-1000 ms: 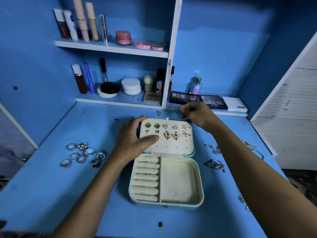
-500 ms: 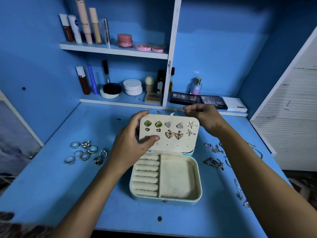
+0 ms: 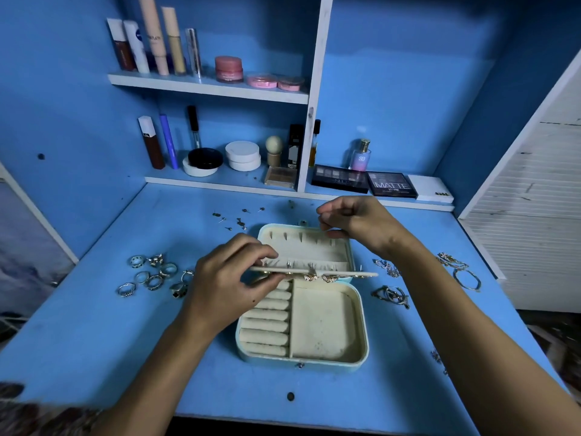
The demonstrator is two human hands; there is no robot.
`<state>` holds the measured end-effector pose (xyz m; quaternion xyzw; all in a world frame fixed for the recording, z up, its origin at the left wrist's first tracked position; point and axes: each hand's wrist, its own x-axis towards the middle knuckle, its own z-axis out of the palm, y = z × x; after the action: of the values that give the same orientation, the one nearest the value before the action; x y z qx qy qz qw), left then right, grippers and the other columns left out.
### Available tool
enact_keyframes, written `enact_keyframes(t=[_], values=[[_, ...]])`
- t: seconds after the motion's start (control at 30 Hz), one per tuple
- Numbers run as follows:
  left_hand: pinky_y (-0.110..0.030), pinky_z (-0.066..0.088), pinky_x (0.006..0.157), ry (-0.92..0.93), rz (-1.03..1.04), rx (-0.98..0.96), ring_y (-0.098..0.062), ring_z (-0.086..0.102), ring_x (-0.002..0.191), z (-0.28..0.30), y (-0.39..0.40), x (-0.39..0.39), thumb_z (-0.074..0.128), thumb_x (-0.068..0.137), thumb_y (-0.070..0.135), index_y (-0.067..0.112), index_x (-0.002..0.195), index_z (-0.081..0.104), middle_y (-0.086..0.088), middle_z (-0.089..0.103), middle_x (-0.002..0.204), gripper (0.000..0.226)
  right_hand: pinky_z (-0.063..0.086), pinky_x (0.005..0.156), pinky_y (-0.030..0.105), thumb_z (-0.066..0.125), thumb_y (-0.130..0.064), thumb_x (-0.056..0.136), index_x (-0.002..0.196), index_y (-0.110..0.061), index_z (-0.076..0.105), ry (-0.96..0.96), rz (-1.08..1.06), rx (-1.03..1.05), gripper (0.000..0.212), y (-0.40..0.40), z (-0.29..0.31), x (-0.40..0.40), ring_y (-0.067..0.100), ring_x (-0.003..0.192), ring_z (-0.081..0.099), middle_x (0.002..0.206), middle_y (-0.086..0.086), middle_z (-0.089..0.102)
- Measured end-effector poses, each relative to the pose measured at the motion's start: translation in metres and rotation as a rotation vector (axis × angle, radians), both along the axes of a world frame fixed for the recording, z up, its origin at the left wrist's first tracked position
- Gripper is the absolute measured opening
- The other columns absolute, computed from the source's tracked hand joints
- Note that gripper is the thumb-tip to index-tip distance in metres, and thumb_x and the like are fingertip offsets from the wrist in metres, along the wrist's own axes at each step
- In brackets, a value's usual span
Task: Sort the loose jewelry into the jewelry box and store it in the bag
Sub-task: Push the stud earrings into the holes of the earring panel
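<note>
An open pale blue jewelry box (image 3: 361, 322) lies on the blue table, with ring rolls on the left and one bare compartment on the right. My left hand (image 3: 229, 284) pinches the left end of the cream earring panel (image 3: 349, 273), which lies edge-on and level above the box. Earrings hang under it and their posts stick up. My right hand (image 3: 355, 225) hovers with curled fingers over the lid's (image 3: 308, 243) far right corner; whether it pinches something is unclear. Several rings (image 3: 154, 275) lie left of the box. No bag is in view.
Small earring backs and studs (image 3: 234, 217) are scattered behind the box. Necklaces and bracelets (image 3: 465, 275) lie right of it, more jewelry (image 3: 391, 294) beside the box. Shelves at the back hold cosmetics and eyeshadow palettes (image 3: 364, 180). A white slatted panel (image 3: 531, 215) stands at right.
The earring panel has swung down from upright to level, exposing the lid's inside. My right hand let go of the panel's top edge and now sits above the lid.
</note>
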<state>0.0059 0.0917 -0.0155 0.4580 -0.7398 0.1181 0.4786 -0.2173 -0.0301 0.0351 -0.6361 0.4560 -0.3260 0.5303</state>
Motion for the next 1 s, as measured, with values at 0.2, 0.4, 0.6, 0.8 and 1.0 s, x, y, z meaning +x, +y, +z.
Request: enact_keyframes(t=[0.2,0.4,0.6,0.8,1.0], values=[[-0.034,0.053,0.057,-0.018,-0.009,0.002,-0.020,0.063,0.065,-0.004,0.004,0.000,0.075,0.072,0.009,0.009,0.080,0.073,-0.002,0.065,0.083,0.008,0.061,0.079,0.028,0.064,0.002,0.093,0.094,-0.006,0.072,0.100,0.133,0.004,0.011,0.012,0.000,0.008,0.011,0.075,0.068,0.087,0.008,0.071],[-0.030,0.052,0.062,-0.036,-0.041,0.034,-0.019,0.064,0.068,-0.002,0.005,0.000,0.066,0.076,0.015,0.010,0.079,0.076,-0.002,0.066,0.083,0.012,0.059,0.076,0.025,0.066,-0.003,0.093,0.089,-0.012,0.074,0.153,0.191,0.008,0.013,0.022,0.004,0.013,0.013,0.078,0.069,0.085,0.006,0.072],[-0.025,0.050,0.071,-0.018,-0.113,0.139,-0.018,0.064,0.078,-0.002,0.005,0.001,0.070,0.076,0.028,0.014,0.085,0.079,-0.002,0.066,0.092,0.019,0.060,0.078,0.026,0.066,-0.002,0.093,0.098,-0.006,0.074,0.183,0.229,0.014,0.011,0.028,0.006,0.016,0.014,0.078,0.070,0.089,0.012,0.072],[-0.028,0.051,0.072,-0.016,-0.133,0.170,-0.016,0.063,0.083,-0.003,0.004,0.003,0.072,0.076,0.028,0.014,0.086,0.078,-0.002,0.064,0.092,0.019,0.060,0.079,0.027,0.068,0.000,0.091,0.096,-0.006,0.076,0.222,0.292,0.015,0.011,0.034,0.007,0.021,0.016,0.077,0.070,0.082,0.010,0.072],[-0.026,0.051,0.073,-0.011,-0.136,0.176,-0.015,0.063,0.082,-0.001,0.005,0.002,0.070,0.076,0.029,0.013,0.086,0.078,-0.002,0.064,0.091,0.020,0.059,0.079,0.024,0.068,0.000,0.090,0.095,-0.005,0.077,0.243,0.316,-0.008,0.011,0.037,0.010,0.022,0.011,0.075,0.069,0.078,0.000,0.072]])
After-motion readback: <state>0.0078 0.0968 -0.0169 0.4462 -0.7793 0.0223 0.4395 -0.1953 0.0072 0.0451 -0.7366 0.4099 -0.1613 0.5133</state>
